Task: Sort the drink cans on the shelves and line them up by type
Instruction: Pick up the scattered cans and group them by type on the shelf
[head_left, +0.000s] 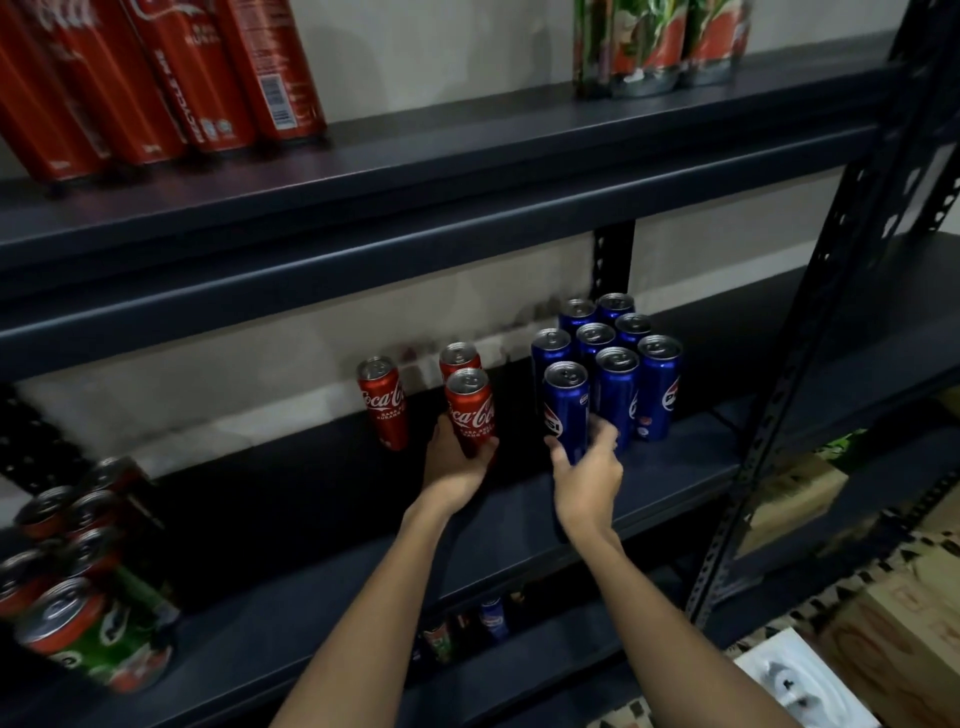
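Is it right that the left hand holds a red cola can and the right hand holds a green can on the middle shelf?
Not quite. The head view shows the right hand holding a blue can, not a green one. The rest is right: the left hand holds a red cola can on the middle shelf.

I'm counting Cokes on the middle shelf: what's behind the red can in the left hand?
Directly behind the held Coca-Cola can another red can's top shows; its body is covered. The left hand hides nothing further back.
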